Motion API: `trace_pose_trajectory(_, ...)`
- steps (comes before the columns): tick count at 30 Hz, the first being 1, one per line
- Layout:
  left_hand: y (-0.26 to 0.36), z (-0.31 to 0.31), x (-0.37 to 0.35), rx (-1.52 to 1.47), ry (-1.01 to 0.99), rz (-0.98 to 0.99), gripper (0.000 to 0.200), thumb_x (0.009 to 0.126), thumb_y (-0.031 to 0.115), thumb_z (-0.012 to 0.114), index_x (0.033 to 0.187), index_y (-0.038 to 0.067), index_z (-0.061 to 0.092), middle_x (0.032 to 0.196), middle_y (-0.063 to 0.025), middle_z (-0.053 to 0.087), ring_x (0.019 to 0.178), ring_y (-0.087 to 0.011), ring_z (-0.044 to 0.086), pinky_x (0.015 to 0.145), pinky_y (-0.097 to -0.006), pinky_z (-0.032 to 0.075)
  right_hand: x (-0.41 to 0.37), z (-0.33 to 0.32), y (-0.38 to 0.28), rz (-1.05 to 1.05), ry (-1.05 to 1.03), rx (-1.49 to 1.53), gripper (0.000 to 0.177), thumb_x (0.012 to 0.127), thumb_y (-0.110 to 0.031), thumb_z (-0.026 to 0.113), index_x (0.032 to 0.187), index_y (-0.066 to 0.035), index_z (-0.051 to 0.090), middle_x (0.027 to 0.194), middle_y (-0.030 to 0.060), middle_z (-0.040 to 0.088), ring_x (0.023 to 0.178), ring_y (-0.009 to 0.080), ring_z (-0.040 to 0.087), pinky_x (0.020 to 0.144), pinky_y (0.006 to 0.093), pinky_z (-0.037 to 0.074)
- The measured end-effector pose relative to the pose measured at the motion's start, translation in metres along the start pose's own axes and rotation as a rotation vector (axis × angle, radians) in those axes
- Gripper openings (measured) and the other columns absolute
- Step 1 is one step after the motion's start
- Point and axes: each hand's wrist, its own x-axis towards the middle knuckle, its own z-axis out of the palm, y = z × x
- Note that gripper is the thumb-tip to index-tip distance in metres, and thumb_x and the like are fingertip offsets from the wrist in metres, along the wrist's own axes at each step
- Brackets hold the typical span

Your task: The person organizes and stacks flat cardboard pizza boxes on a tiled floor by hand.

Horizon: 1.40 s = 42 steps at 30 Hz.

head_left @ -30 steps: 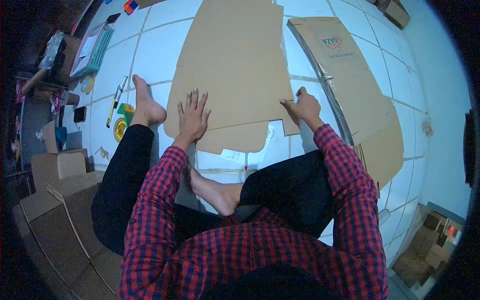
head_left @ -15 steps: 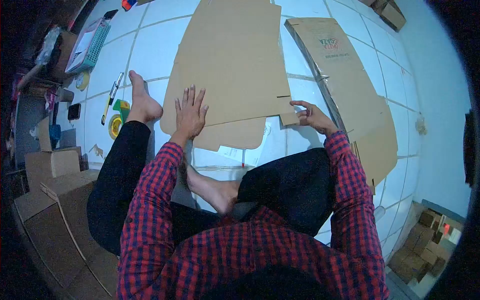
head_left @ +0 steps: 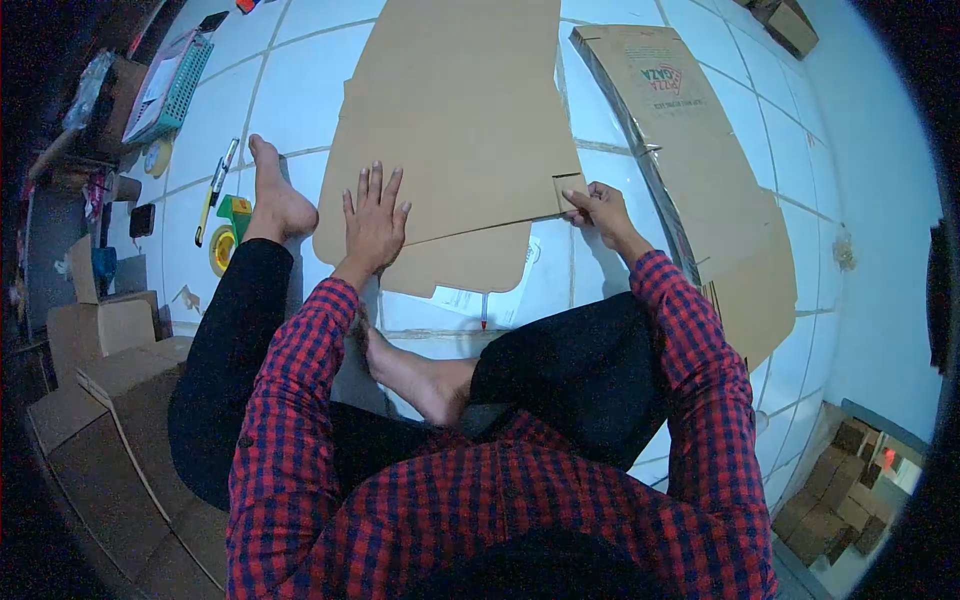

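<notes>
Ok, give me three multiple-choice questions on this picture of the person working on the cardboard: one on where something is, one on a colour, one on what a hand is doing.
1. Where is the left hand?
A) raised in the air
B) flat on the large brown cardboard sheet
C) tucked behind the back

2. What colours are the checked shirt sleeves?
A) red and dark
B) green and white
C) plain yellow

3. What is the right hand doing?
A) hanging at the side
B) clenched in the air
C) pinching a small square cardboard flap

Answers:
1 B, its palm and spread fingers lie on the sheet.
2 A, both sleeves show a red and dark check.
3 C, its fingertips close on the flap at the sheet's right edge.
</notes>
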Motion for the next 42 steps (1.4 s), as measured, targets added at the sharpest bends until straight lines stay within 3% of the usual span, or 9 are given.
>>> trace_pose_trajectory(7, 0.001, 0.0, 0.0, -0.013, 0.015, -0.003, 0.056, 0.092, 0.037, 0.037, 0.143, 0.02, 0.023, 0.15, -0.0134, 0.013, 0.138, -0.0324, 0.01, 0.107, -0.0576, 0.007, 0.008, 0.005, 0.002, -0.014, -0.007, 0.104, 0.026, 0.081, -0.016, 0.069, 0.075, -0.006, 0.046, 0.066, 0.0093, 0.059, 0.05, 0.0117, 0.055, 0.045, 0.0227, 0.045)
trace_pose_trajectory(10, 0.003, -0.006, -0.001, 0.012, -0.021, 0.003, 0.06, 0.09, 0.041, 0.04, 0.144, 0.02, 0.022, 0.15, -0.0144, 0.011, 0.138, -0.0327, 0.009, 0.107, -0.0576, 0.007, 0.008, 0.006, 0.003, 0.031, -0.004, 0.097, 0.023, 0.081, -0.013, 0.068, 0.083, -0.003, 0.048, 0.071, 0.0102, 0.06, 0.054, 0.0126, 0.057, 0.046, 0.0226, 0.045)
trace_pose_trajectory(13, 0.005, -0.017, -0.005, -0.043, -0.038, 0.065, 0.076, 0.081, 0.053, 0.05, 0.144, 0.022, 0.021, 0.149, -0.0203, 0.008, 0.138, -0.0379, 0.005, 0.104, -0.0627, 0.006, -0.015, 0.018, -0.013, 0.007, -0.142, 0.258, 0.043, 0.078, -0.005, 0.068, 0.114, 0.005, 0.047, 0.097, 0.0124, 0.06, 0.075, 0.0165, 0.063, 0.056, 0.0245, 0.054)
trace_pose_trajectory(16, 0.007, -0.028, -0.012, -0.057, -0.071, 0.18, 0.09, 0.071, 0.061, 0.059, 0.144, 0.023, 0.021, 0.147, -0.0252, 0.008, 0.136, -0.0429, 0.005, 0.101, -0.0671, 0.007, -0.035, 0.016, -0.028, -0.071, -0.157, 0.267, 0.04, 0.077, -0.002, 0.066, 0.114, 0.002, 0.05, 0.099, 0.0096, 0.06, 0.079, 0.0154, 0.062, 0.059, 0.0242, 0.054)
trace_pose_trajectory(22, 0.016, -0.022, -0.022, -0.019, -0.079, 0.306, 0.088, 0.068, 0.026, 0.064, 0.144, 0.013, 0.021, 0.144, -0.0275, 0.016, 0.133, -0.0456, 0.015, 0.105, -0.0596, 0.014, -0.052, 0.016, -0.035, -0.155, -0.149, 0.26, 0.041, 0.08, 0.0, 0.06, 0.119, 0.0, 0.05, 0.102, 0.0096, 0.06, 0.081, 0.0169, 0.063, 0.066, 0.0282, 0.059)
trace_pose_trajectory(29, 0.028, -0.074, 0.018, 0.133, 0.31, 0.464, 0.069, 0.076, -0.007, 0.05, 0.14, 0.011, 0.03, 0.144, -0.0265, 0.02, 0.133, -0.045, 0.02, 0.106, -0.0562, 0.016, -0.144, 0.007, -0.067, -0.345, 0.049, 0.506, 0.03, 0.077, 0.002, 0.063, 0.105, 0.004, 0.055, 0.089, 0.0103, 0.062, 0.071, 0.019, 0.065, 0.054, 0.0283, 0.057)
trace_pose_trajectory(32, 0.085, -0.118, 0.054, 0.014, 0.559, 0.767, 0.059, 0.08, -0.004, 0.051, 0.136, 0.01, 0.04, 0.143, -0.0266, 0.023, 0.133, -0.0432, 0.023, 0.107, -0.0527, 0.018, -0.187, -0.031, -0.055, -0.554, 0.135, 0.627, 0.039, 0.077, 0.003, 0.064, 0.113, 0.003, 0.051, 0.093, 0.0104, 0.062, 0.074, 0.0188, 0.064, 0.057, 0.0303, 0.058)
trace_pose_trajectory(36, 0.209, -0.155, 0.086, -0.021, 0.479, 1.074, 0.052, 0.082, -0.002, 0.051, 0.132, 0.012, 0.045, 0.145, -0.0201, 0.024, 0.135, -0.0366, 0.023, 0.107, -0.0536, 0.019, -0.262, -0.095, -0.018, -0.626, 0.443, 0.789, 0.034, 0.076, -0.002, 0.067, 0.107, 0.004, 0.052, 0.089, 0.0098, 0.062, 0.07, 0.0171, 0.063, 0.058, 0.0284, 0.057)
trace_pose_trajectory(42, 0.402, -0.089, 0.096, -0.054, 0.342, 1.398, 0.053, 0.086, 0.01, 0.043, 0.136, 0.027, 0.04, 0.145, -0.0182, 0.026, 0.134, -0.0347, 0.025, 0.107, -0.0558, 0.016, -0.334, -0.177, 0.076, -0.557, 0.901, 0.701, 0.038, 0.078, -0.008, 0.069, 0.109, 0.004, 0.052, 0.095, 0.0092, 0.063, 0.078, 0.0156, 0.062, 0.063, 0.0263, 0.054)
